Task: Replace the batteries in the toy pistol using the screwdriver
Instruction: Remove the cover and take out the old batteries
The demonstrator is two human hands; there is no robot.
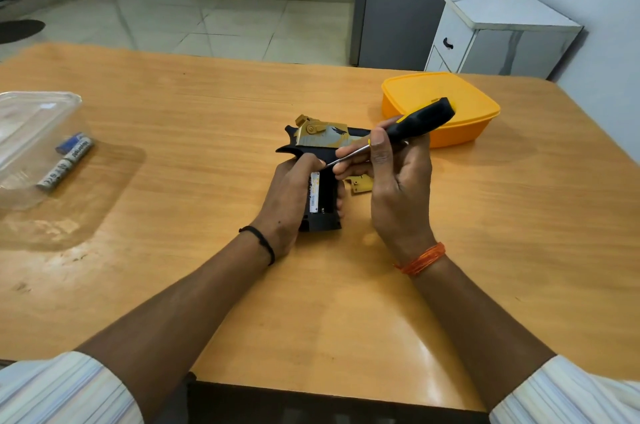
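A black and gold toy pistol (327, 139) lies on its side on the wooden table (207, 132), grip toward me. My left hand (294, 195) grips the pistol's handle, where the open compartment shows a white battery (314, 192). My right hand (391, 177) holds a black-handled screwdriver (420, 122), its metal tip pointing at the top of the battery compartment by my left fingers. A small gold battery cover (362, 185) lies on the table just right of the grip, partly hidden by my right hand.
A clear plastic container (31, 118) at the left edge holds three loose batteries (65, 160). An orange lidded box (460, 101) stands behind the pistol to the right. A white cabinet (502, 32) stands beyond the table's far right corner.
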